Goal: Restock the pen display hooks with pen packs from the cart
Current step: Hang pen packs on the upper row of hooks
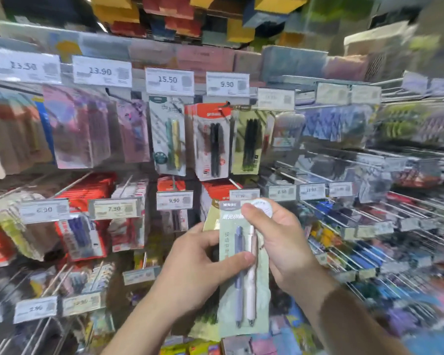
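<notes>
My left hand [190, 267] and right hand [280, 242] both pinch the pale green card pen pack with two pens [244, 278], fingers [246, 257] curled on it. Its long axis stands upright, hang-hole end up, just below the wire display hooks [174, 183] ahead.

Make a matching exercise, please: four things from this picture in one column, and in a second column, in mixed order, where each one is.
Things:
1. pale green pen pack
2. left hand
3. right hand
4. 15.50 price tag

Places:
A. above the hanging pack with a green and a yellow pen
B. pinching the top of the pack
C. between both hands, in front of the display
D. gripping the pack's left edge, thumb across its front

Pairs: 1-C, 2-D, 3-B, 4-A
</notes>
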Motion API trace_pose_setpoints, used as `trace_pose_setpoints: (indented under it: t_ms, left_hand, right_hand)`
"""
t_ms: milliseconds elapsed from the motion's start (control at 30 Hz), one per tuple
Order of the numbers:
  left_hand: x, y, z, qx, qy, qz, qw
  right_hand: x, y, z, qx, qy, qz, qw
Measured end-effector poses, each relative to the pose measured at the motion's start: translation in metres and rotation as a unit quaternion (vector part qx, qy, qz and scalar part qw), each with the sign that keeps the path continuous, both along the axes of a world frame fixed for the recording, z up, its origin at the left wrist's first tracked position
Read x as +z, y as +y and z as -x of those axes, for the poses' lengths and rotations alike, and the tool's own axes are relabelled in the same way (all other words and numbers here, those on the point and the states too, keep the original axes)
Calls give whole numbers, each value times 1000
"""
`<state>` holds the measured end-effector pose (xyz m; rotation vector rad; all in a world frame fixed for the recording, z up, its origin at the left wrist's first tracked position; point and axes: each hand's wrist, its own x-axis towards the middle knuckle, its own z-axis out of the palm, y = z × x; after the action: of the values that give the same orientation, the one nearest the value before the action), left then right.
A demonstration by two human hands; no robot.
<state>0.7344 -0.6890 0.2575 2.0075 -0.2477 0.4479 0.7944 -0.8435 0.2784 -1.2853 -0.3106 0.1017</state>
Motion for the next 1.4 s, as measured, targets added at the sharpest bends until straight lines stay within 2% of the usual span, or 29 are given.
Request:
trace_pose_setpoints:
  t_ms: [133, 433, 567, 733, 833, 967, 1067, 1267, 1400]
  left_hand:
    - [-7, -33, -22, 0, 16, -15, 1000]
    - [-21, -78, -53, -7, 53, 20, 998]
    - [-31, -76, -58, -4, 86, 41, 995]
    - [-37, -62, -59, 15, 112, 74, 991]
    - [-41, -53, -60, 25, 117, 73, 990]
    - [-53, -47, -63, 18, 121, 54, 991]
    - [-61, -53, -69, -13, 121, 20, 992]
    - [-99, -86, -101, -106, 239, 5, 965]
    - [-114, -111, -128, -117, 297, -24, 948]
  right_hand:
    - [-11, -34, -24, -19, -10, 26, 999]
    - [-39, -75, -55, -35, -31, 94, 995]
    - [-48, -82, -61, -22, 7, 132, 991]
    - [-57, -72, -71, -9, 92, 13, 996]
    - [-60, -64, -69, -2, 86, 37, 996]
    - [-68, -61, -66, 9, 25, 128, 991]
    - [-76, -68, -68, 17, 43, 94, 994]
    - [-88, -91, -100, -53, 125, -17, 991]
    - [-83, -111, -137, -88, 129, 10, 988]
